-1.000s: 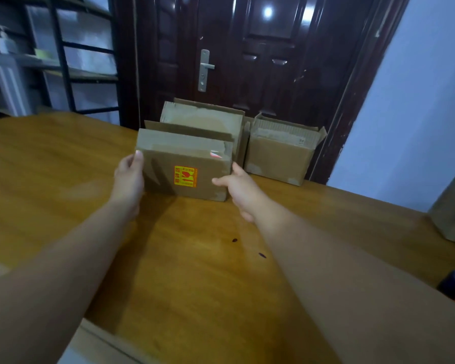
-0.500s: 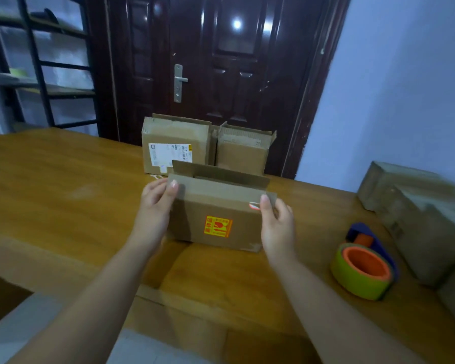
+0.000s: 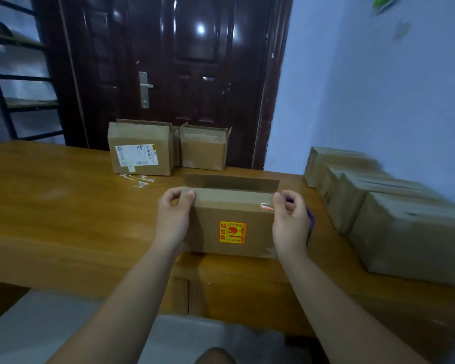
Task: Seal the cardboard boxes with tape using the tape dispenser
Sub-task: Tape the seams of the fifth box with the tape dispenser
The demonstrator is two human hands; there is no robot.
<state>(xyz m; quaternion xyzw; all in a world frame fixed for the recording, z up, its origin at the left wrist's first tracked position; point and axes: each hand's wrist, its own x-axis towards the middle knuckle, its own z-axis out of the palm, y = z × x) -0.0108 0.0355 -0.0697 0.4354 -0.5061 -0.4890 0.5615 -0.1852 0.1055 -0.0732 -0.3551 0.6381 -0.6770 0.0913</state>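
Observation:
A small cardboard box [image 3: 231,224] with an orange and yellow fragile sticker stands near the front edge of the wooden table [image 3: 63,219]. Its near flap is folded down and its far flap stands up. My left hand [image 3: 172,219] grips the box's left end, thumb on the near flap. My right hand [image 3: 290,224] grips the right end in the same way. Behind my right hand only a blue sliver of the tape dispenser [image 3: 310,219] shows; the rest is hidden.
Two open cardboard boxes [image 3: 139,151] [image 3: 204,149] stand at the table's far edge before a dark door [image 3: 184,74]. A row of several cardboard boxes [image 3: 394,206] lines the right side. A metal shelf [image 3: 16,101] is at far left. Bits of tape [image 3: 139,179] lie on the table.
Both hands have drawn the stickered box back across the table toward me and to the right. It now hides most of the tape dispenser, and the boxes on the right have come into view.

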